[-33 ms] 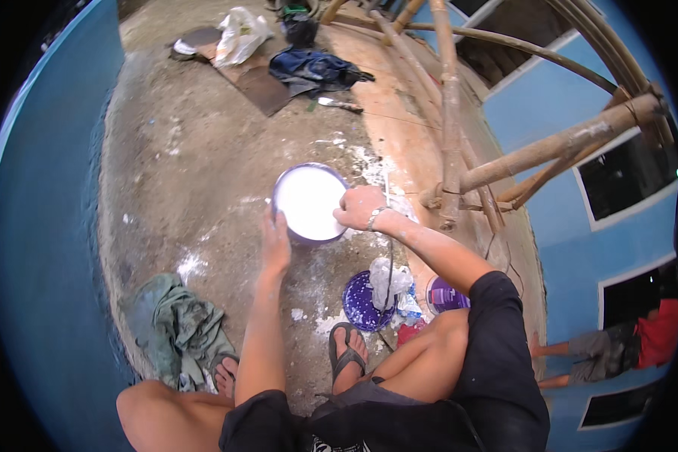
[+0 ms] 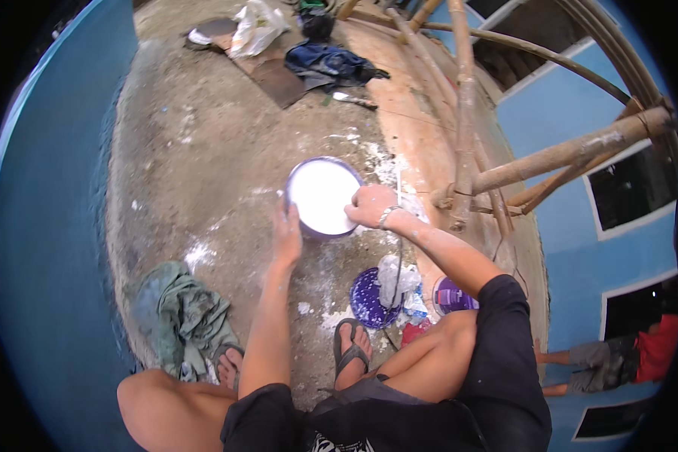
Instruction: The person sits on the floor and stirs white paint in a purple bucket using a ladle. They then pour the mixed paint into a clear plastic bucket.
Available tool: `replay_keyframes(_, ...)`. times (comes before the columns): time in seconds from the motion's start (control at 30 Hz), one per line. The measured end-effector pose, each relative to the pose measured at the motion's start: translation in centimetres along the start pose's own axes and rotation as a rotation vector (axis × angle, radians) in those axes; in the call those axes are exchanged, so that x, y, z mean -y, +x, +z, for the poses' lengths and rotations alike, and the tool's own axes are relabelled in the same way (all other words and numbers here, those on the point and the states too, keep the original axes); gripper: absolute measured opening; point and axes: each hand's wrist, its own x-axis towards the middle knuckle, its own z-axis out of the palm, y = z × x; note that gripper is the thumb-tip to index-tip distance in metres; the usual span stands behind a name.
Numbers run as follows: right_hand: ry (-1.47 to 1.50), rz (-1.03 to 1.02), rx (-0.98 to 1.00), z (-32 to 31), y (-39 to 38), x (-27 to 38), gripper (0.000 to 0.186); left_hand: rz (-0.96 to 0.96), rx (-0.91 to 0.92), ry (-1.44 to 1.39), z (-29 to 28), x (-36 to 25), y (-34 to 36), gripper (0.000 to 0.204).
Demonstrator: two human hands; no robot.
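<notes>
A purple-rimmed bucket (image 2: 292, 207) stands on the rough ground in front of me, with bright white liquid (image 2: 325, 197) inside, like paint. Against the bucket's left side rests my left hand (image 2: 285, 232), its fingers stretched out along the wall. My right hand (image 2: 372, 206) is closed at the right rim, knuckles up, over the liquid's edge. Whatever its fingers hold is hidden. A watch or bracelet (image 2: 388, 216) circles that wrist. Below the right forearm lies a purple lid (image 2: 369, 297) spattered with white, with a crumpled clear plastic bag (image 2: 397, 280) on it.
Beside my right knee stands a purple container (image 2: 450, 296). A green cloth (image 2: 184, 313) lies near my left foot, by the blue wall (image 2: 53, 248). Bamboo poles (image 2: 465, 113) rise at right. Farther off are dark blue cloth (image 2: 328, 64) and a brush (image 2: 354, 100). A person in red (image 2: 655, 348) stands far right.
The whole view has shifted slightly, so most things appear a little farther right. Both hands keep their places at the bucket.
</notes>
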Motion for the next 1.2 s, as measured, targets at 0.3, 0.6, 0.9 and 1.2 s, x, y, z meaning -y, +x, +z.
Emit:
replay_keyframes(0.3, 0.491, 0.248, 0.017, 1.6, 4.0, 1.9, 0.034, -0.137, 0.043, -0.108, -0.5, -1.3, 0.0, 0.065)
replay_keyframes(0.6, -0.31, -0.512, -0.345, -1.7, 1.8, 3.6, 0.03, -0.168, 0.102, 0.003, -1.2, -1.5, 0.2, 0.069)
replay_keyframes(0.9, -0.361, -0.107, -0.071, -4.5, 5.5, 5.3, 0.025, -0.195, 0.127, -0.005, -1.2, -1.3, 0.4, 0.071)
replay_keyframes(1.2, -0.334, -0.023, 0.007, -3.3, 4.5, 1.5, 0.025, -0.099, 0.078, -0.011, -1.0, -1.3, 0.3, 0.067)
